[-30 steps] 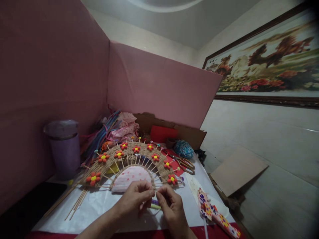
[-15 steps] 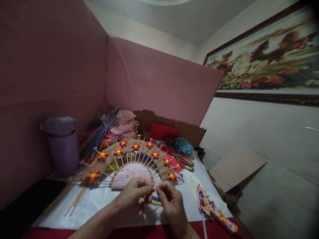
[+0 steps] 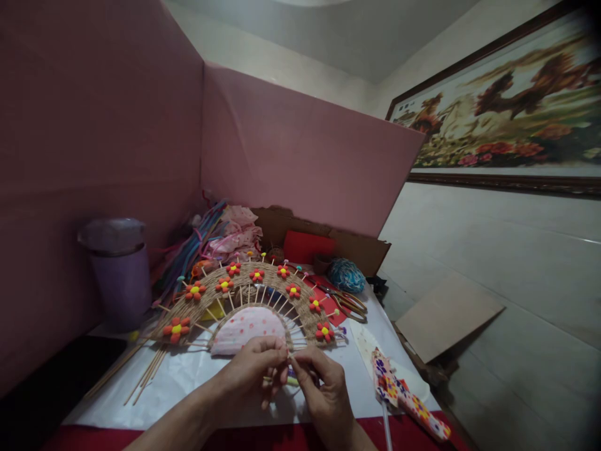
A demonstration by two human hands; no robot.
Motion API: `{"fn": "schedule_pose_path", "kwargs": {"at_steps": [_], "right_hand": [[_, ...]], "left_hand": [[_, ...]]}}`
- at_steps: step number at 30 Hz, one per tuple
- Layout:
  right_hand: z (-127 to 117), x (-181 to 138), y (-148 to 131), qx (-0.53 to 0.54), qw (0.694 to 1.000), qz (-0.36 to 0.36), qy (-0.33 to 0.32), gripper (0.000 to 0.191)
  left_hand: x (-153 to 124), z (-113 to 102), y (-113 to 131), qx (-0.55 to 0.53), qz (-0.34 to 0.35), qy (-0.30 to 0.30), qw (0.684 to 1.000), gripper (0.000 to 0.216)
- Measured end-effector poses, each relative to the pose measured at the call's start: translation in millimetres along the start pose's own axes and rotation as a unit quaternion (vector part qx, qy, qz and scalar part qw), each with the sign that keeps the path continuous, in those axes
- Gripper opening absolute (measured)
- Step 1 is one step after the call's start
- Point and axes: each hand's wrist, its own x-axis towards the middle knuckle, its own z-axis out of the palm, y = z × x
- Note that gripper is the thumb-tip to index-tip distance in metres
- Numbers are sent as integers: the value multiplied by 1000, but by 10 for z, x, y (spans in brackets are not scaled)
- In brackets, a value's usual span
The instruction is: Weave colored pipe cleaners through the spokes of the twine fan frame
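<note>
My left hand (image 3: 260, 366) and my right hand (image 3: 323, 388) meet fingertip to fingertip in front of a woven fan-shaped piece. Both are pinched closed around something too small to make out. The fan (image 3: 300, 307) is a half ring of brown twine on thin sticks, dotted with red and orange flowers with yellow centres. Small coloured tips cap the sticks along its outer edge. Its inner half circle (image 3: 248, 329) is pale cloth with pink spots. Below the fingers lies a purple and green stick-like thing (image 3: 292, 377), partly hidden.
Loose thin sticks (image 3: 145, 376) lie at left, near a purple bin (image 3: 121, 285). Behind the fan are crumpled pink cloth (image 3: 240, 230), a blue yarn ball (image 3: 346, 275) and scissors (image 3: 350, 304). A flower-patterned cloth strip (image 3: 413, 404) lies at right on the white-covered table (image 3: 188, 391).
The fingertips of my right hand have come closer to those of my left, closing the small gap between them. The fan and other things stay put; the view has shifted slightly.
</note>
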Motion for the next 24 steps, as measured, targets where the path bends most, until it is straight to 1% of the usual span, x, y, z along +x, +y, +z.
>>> {"fn": "schedule_pose_path", "kwargs": {"at_steps": [3, 8, 10, 16, 19, 24], "right_hand": [[2, -7, 2, 9, 1000, 3, -6, 19], [5, -17, 38, 40, 998, 36, 10, 18], [6, -13, 41, 49, 998, 37, 18, 17], [21, -16, 43, 17, 1000, 0, 1, 16], [53, -40, 84, -7, 999, -36, -5, 15], [132, -90, 170, -86, 993, -83, 17, 17]], "left_hand": [[-32, 28, 35, 1, -6, -14, 1000, 23], [-57, 67, 62, 69, 31, -15, 997, 26], [-53, 71, 56, 86, 40, -8, 995, 24], [-12, 42, 12, 115, 70, 32, 990, 18], [18, 42, -47, 121, 94, 54, 987, 17], [75, 85, -172, 120, 136, 114, 977, 17]]}}
